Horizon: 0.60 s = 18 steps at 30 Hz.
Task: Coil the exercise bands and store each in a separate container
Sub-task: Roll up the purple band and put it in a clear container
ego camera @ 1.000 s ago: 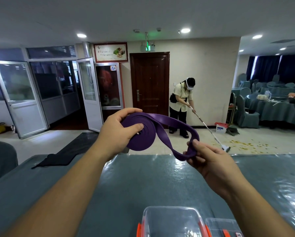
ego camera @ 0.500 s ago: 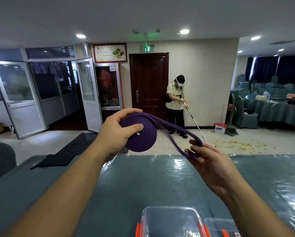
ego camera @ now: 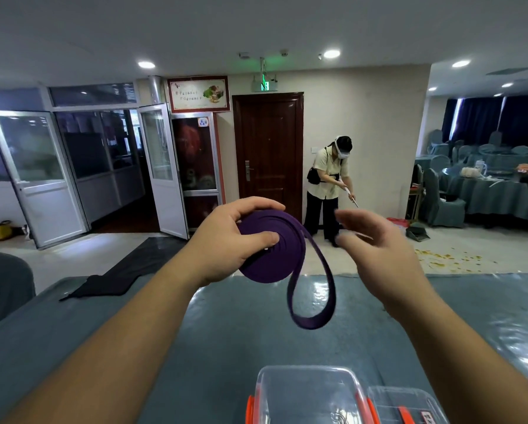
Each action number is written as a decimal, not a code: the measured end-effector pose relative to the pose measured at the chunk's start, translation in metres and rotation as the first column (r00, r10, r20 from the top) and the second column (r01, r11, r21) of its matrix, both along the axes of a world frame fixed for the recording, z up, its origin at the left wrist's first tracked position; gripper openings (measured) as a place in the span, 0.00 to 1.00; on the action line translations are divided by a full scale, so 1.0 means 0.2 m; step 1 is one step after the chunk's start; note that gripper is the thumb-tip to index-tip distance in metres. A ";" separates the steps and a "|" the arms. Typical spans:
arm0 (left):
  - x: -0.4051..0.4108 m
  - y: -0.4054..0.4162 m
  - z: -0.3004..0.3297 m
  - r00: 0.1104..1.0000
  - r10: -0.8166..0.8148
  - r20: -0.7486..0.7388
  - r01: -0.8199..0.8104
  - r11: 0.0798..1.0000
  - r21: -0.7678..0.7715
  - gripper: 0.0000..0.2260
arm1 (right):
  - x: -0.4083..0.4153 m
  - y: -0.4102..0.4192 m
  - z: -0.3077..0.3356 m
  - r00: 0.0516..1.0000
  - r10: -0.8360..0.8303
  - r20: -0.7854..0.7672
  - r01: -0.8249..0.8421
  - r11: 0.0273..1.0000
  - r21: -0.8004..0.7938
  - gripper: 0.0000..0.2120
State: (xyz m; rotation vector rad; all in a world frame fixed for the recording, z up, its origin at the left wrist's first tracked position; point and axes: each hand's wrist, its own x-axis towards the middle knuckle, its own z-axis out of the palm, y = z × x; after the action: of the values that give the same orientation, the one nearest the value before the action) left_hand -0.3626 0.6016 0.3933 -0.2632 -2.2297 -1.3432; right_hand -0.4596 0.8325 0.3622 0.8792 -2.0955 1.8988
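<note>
A purple exercise band is mostly wound into a flat coil, held up above the table. My left hand grips the coil, thumb across its face and fingers over the top. The band's loose end hangs down from the coil as an open loop. My right hand is beside the coil on the right, fingers spread and blurred, touching nothing. A clear plastic container with orange clips stands at the near edge, and a second clear container sits to its right.
The table wears a grey-green cloth under shiny plastic film. A dark cloth lies at its far left edge. Beyond the table, a person sweeps the floor near a brown door. Covered chairs and tables stand far right.
My right hand has let go of the band's loose end, which now hangs down as a loop. The coil in my left hand has grown. The sweeping person has shifted.
</note>
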 end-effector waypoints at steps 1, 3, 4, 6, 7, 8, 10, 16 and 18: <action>0.01 0.01 0.01 1.000 -0.019 0.014 0.019 1.000 -0.023 0.19 | 0.02 -0.01 0.05 0.997 0.042 -0.068 -0.039 0.999 0.035 0.15; 0.02 0.04 0.02 0.997 -0.059 0.045 0.062 0.996 -0.068 0.20 | 0.05 -0.03 0.14 0.982 0.143 -0.119 -0.122 0.978 0.171 0.13; 0.03 0.05 0.02 0.995 -0.079 0.057 0.084 0.993 -0.078 0.20 | 0.06 -0.04 0.17 0.974 0.203 -0.102 -0.174 0.957 0.233 0.12; 0.04 0.06 0.03 0.990 -0.123 0.071 0.128 0.989 -0.068 0.19 | 0.07 -0.05 0.19 0.947 0.321 -0.018 -0.307 0.920 0.244 0.10; 0.05 0.06 0.03 0.987 -0.142 0.077 0.147 0.987 -0.061 0.19 | 0.07 -0.05 0.20 0.931 0.364 0.021 -0.360 0.910 0.206 0.10; 0.05 0.06 0.04 0.984 -0.159 0.086 0.164 0.985 -0.057 0.19 | 0.07 -0.05 0.19 0.915 0.399 0.062 -0.404 0.901 0.159 0.10; 0.06 0.06 0.04 0.978 -0.181 0.106 0.187 0.981 -0.051 0.19 | 0.06 -0.04 0.19 0.871 0.467 0.154 -0.480 0.875 0.057 0.15; 0.05 0.09 0.01 0.983 -0.177 0.044 0.174 0.982 0.072 0.19 | 0.08 -0.04 0.17 0.879 0.451 0.155 -0.432 0.891 -0.141 0.19; 0.04 0.09 0.01 0.986 -0.167 -0.012 0.167 0.972 0.165 0.18 | 0.10 -0.05 0.14 0.894 0.432 0.116 -0.394 0.883 -0.255 0.19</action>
State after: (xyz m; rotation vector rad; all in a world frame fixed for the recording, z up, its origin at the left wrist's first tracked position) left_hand -0.3540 0.6204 0.3948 -0.3971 -2.1203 -1.6085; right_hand -0.4388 0.8223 0.3892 1.2287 -1.8276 2.4490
